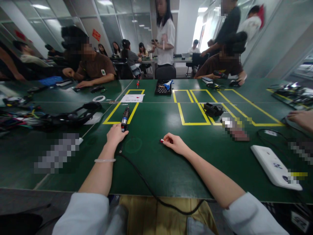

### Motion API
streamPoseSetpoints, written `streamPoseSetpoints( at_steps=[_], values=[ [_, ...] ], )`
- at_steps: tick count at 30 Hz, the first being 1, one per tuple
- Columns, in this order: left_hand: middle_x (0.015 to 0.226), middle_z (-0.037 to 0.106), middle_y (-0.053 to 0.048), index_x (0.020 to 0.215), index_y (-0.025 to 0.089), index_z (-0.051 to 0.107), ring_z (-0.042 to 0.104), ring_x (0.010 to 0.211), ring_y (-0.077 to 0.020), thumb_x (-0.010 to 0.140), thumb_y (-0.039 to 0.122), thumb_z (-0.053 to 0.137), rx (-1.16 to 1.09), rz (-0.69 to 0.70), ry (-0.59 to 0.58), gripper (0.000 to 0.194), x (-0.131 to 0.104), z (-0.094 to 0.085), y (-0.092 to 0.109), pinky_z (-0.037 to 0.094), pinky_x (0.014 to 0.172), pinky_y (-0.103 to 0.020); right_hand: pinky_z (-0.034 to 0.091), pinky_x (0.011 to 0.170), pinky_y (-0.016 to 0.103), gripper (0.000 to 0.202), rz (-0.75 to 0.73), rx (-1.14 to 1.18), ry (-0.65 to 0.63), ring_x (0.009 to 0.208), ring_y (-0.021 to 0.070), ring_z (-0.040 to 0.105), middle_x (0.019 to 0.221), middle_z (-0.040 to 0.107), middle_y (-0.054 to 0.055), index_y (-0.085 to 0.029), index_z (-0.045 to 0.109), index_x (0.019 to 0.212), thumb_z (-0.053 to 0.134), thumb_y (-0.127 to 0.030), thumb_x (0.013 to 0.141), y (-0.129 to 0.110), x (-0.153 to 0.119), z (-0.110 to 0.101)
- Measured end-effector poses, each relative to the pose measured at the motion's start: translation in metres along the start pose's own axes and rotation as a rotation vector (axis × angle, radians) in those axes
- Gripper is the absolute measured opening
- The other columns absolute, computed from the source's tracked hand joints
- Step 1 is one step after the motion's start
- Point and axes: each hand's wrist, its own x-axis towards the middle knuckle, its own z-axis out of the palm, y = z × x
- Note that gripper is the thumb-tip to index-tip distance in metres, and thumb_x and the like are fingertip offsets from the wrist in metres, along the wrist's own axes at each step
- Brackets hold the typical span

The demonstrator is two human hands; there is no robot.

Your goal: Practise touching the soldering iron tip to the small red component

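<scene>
My left hand [117, 134] is closed round the rear end of a dark electric screwdriver [125, 117], which lies on the green table with its tip pointing away from me. A black cable [144, 181] runs from near that hand over the table's front edge. To the right, my right hand [174, 143] pinches a small red and white piece [161, 140] just over the table. A printed paper [132, 98] lies beyond the screwdriver inside a yellow taped outline. Further back a red screwdriver [138, 84] rests on the green table [156, 173].
A black tray [163, 88] with a blue-white item stands at the back. A black device [213, 110] sits among yellow outlines. A white power bank [275, 166] lies at right, black gear [75, 116] and wires at left. A person's hand [302, 119] reaches in from the right.
</scene>
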Motion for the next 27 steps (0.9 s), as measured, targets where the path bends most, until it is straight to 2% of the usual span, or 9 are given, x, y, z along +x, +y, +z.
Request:
streamPoseSetpoints(
  at_steps=[7, 14, 19, 27],
  values=[
    [0.125, 0.056, -0.016, 0.124, 0.018, 0.052, 0.058, 0.109, -0.0333, 0.081, 0.048, 0.058, -0.005, 0.079, -0.013, 0.053, -0.019, -0.002, 0.037, 0.05, 0.082, -0.041, 0.038, 0.059, 0.022, 0.017, 0.002, -0.016, 0.009, 0.061, 0.0104, 0.049, 0.069, 0.055, -0.003, -0.017, 0.057, 0.091, 0.058, -0.034, 0.088, -0.002, 0.0, 0.0],
    [0.131, 0.053, -0.013, 0.131, 0.019, 0.048, 0.056, 0.114, -0.0295, 0.08, 0.045, 0.06, -0.138, 0.335, -0.015, 0.058, -0.043, 0.007, 0.077, 0.048, 0.09, -0.038, 0.037, 0.057, 0.021, 0.017, -0.007, -0.037, 0.03, 0.06, 0.0104, 0.049, 0.068, 0.054, -0.003, -0.018, 0.056, 0.09, 0.057, -0.035, 0.088, -0.002, 0.0, 0.001],
    [0.135, 0.051, -0.011, 0.134, 0.02, 0.046, 0.053, 0.118, -0.0286, 0.08, 0.043, 0.063, -0.276, 0.497, -0.057, 0.061, -0.062, 0.01, 0.105, 0.045, 0.096, -0.037, 0.038, 0.057, 0.022, 0.014, -0.036, -0.102, 0.071, 0.059, 0.0106, 0.05, 0.068, 0.055, -0.003, -0.018, 0.056, 0.089, 0.057, -0.032, 0.088, 0.0, 0.001, 0.002],
    [0.135, 0.051, -0.01, 0.136, 0.023, 0.046, 0.05, 0.121, -0.0287, 0.079, 0.038, 0.065, -0.405, 0.657, -0.081, 0.063, -0.077, 0.013, 0.12, 0.044, 0.099, -0.039, 0.038, 0.058, 0.022, 0.009, -0.018, -0.218, 0.087, 0.06, 0.0115, 0.051, 0.069, 0.056, -0.003, -0.019, 0.054, 0.087, 0.06, -0.026, 0.085, 0.0, 0.002, 0.004]
  ],
)
